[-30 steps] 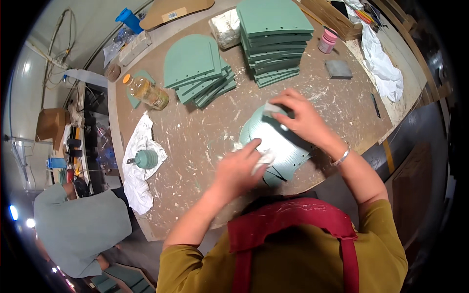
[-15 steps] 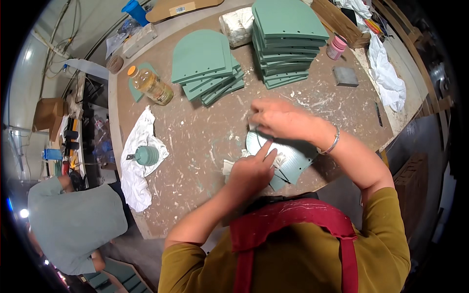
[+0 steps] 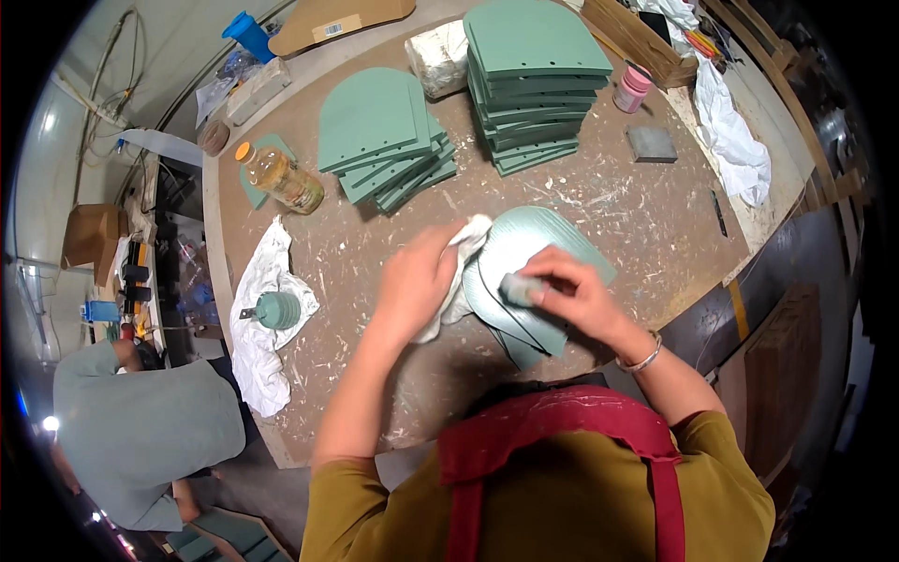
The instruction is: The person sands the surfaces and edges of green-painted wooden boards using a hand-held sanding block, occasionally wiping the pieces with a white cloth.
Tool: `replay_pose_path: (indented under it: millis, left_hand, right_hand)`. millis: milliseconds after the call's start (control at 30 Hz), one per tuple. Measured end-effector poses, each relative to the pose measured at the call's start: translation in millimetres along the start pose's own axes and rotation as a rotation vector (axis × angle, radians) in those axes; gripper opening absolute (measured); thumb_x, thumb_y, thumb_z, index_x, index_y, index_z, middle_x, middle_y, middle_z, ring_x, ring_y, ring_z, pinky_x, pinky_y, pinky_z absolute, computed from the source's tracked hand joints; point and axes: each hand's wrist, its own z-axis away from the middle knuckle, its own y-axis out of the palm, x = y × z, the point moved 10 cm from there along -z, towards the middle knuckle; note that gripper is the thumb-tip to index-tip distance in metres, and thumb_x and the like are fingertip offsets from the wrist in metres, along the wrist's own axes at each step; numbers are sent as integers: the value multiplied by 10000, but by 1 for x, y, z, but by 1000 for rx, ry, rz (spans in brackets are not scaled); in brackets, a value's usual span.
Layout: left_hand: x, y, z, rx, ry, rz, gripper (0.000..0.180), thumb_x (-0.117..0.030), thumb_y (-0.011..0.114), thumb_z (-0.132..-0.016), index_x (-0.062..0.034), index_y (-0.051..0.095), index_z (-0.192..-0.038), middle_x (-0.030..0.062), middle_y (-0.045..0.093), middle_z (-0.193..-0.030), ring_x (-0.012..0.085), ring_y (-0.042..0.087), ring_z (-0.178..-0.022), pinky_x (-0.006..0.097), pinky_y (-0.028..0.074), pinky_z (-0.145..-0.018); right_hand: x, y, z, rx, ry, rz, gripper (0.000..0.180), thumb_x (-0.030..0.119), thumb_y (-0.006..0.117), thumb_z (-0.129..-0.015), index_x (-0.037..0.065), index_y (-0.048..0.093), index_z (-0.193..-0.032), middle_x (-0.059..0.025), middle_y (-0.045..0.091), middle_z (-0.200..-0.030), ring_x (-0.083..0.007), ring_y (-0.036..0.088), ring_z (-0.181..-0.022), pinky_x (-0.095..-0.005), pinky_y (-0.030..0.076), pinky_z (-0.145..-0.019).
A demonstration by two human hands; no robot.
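In front of me on the table lie rounded, sage-green panels (image 3: 551, 228), overlapping, the top one shiny with light. Pinched in my right hand (image 3: 585, 298) is a small grey-green block (image 3: 518, 289), blurred, against the top panel's middle. My left hand (image 3: 417, 279) is closed on a white cloth (image 3: 451, 302) that bunches along the panel's left edge. The fingers of that hand are partly hidden by the cloth.
Behind the panels stand a low stack (image 3: 375, 122) and a tall stack (image 3: 538, 47) of similar green panels. An orange-capped bottle (image 3: 286, 183), a green ribbed piece (image 3: 279, 310) on a white rag (image 3: 257, 361), a pink jar (image 3: 633, 89) and a grey block (image 3: 652, 144) sit around. A person (image 3: 150, 436) bends at left.
My left hand has moved left off the panels and now grips the cloth. My right hand has come down from the panel's far edge to its middle, the block now visible in it.
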Motion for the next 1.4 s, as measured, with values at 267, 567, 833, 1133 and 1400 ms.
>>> replay_pose_path:
  millis: [267, 567, 833, 1133, 1400]
  left_hand:
    - [16, 42, -78, 110, -85, 72, 404, -208, 594, -966, -64, 574, -1343, 190, 592, -1357, 377, 587, -1190, 458, 465, -991]
    - [-30, 70, -135, 226, 142, -125, 427, -389, 505, -1022, 6, 665, -1056, 259, 682, -973, 467, 641, -919, 501, 489, -827]
    - [-63, 101, -149, 326, 297, -315, 375, -378, 545, -1009, -20, 651, -1039, 244, 655, -959, 432, 626, -933, 504, 481, -807]
    - [-118, 123, -130, 367, 638, -216, 397, -414, 524, -1011, -52, 686, -1020, 226, 664, -889, 440, 627, -857, 492, 490, -773]
    - [-179, 152, -88, 415, 957, -16, 292, -349, 639, -941, -65, 690, -989, 158, 671, -915, 364, 646, -864, 475, 501, -767]
  right_hand:
    - [-10, 16, 7, 159, 31, 16, 300, 103, 724, -880, 48, 707, -1175, -47, 623, -1077, -139, 564, -905, -272, 479, -820]
    - [-9, 16, 10, 128, -57, -17, 306, 104, 727, -871, 41, 700, -1169, -57, 615, -1069, -149, 584, -873, -280, 498, -784]
    - [-8, 17, 11, 133, -54, 50, 320, 173, 720, -882, 48, 692, -1176, -97, 619, -1088, -220, 622, -923, -321, 513, -796]
    - [-13, 18, 13, 103, -16, 44, 311, 194, 717, -884, 38, 695, -1152, -99, 612, -1099, -226, 628, -927, -329, 517, -802]
    - [-15, 20, 16, 78, -58, 63, 323, 208, 716, -871, 48, 683, -1150, -109, 601, -1119, -268, 638, -905, -364, 521, -811]
